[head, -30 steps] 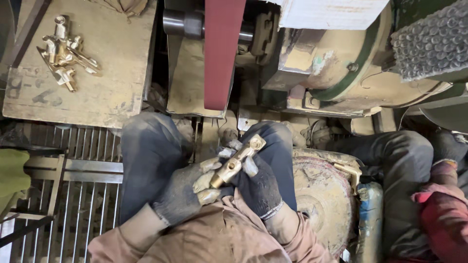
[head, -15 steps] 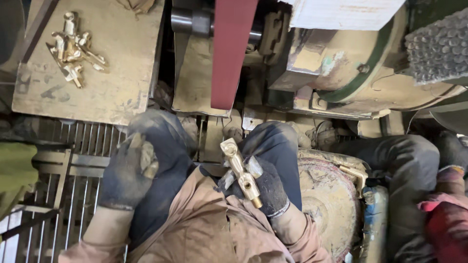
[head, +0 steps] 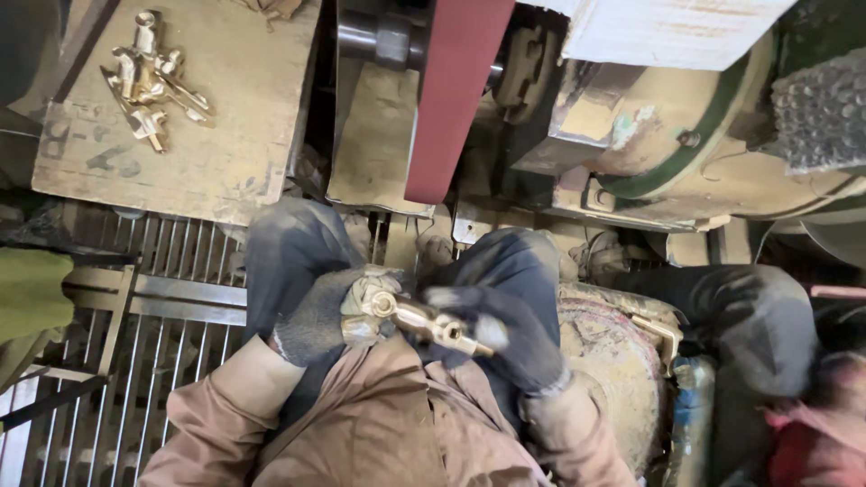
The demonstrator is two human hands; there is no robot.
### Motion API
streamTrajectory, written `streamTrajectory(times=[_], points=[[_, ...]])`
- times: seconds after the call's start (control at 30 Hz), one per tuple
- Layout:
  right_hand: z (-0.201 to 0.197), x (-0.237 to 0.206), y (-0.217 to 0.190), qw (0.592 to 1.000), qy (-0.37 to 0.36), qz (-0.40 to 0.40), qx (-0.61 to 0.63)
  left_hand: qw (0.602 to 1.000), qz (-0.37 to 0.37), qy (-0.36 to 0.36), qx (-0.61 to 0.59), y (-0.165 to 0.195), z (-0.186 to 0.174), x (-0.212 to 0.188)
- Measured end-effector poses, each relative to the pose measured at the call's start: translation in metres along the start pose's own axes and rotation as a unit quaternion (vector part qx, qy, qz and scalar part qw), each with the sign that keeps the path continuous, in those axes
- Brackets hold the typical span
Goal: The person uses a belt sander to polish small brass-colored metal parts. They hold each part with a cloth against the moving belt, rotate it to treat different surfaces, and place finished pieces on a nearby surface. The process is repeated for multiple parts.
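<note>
Brass fitting held low over lap, both gloved hands on it: left hand grasping round end, right hand clenched on spout end. Looks like inspection between grinding passes; next move likely needs lift toward red sanding belt. Farther off, brass pile on wooden surface.

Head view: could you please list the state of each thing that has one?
Brass fitting: held over the lap in both hands.
Left hand: gloved, closed on the fitting's end.
Right hand: gloved, gripping the fitting's other end.
Brass pile: loose heap on the board, untouched.
Sanding belt: looped over its roller, nothing pressed against it; cannot tell if running.
</note>
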State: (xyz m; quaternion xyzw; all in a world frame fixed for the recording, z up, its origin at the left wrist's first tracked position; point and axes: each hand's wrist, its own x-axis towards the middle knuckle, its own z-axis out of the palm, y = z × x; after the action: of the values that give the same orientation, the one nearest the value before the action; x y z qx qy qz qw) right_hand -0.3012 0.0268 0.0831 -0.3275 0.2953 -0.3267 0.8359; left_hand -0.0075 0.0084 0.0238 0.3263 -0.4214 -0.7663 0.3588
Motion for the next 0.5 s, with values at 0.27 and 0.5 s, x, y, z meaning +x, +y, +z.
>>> streamTrajectory(times=[0.27, 0.5], points=[[0.000, 0.004, 0.007, 0.875, 0.151, -0.208, -0.409, 0.991, 0.022, 0.027, 0.128, 0.006, 0.011, 0.007], [-0.040, 0.056, -0.015, 0.863, 0.135, -0.201, -0.444, 0.938, 0.144, 0.059, 0.309, 0.027, -0.016, 0.042]])
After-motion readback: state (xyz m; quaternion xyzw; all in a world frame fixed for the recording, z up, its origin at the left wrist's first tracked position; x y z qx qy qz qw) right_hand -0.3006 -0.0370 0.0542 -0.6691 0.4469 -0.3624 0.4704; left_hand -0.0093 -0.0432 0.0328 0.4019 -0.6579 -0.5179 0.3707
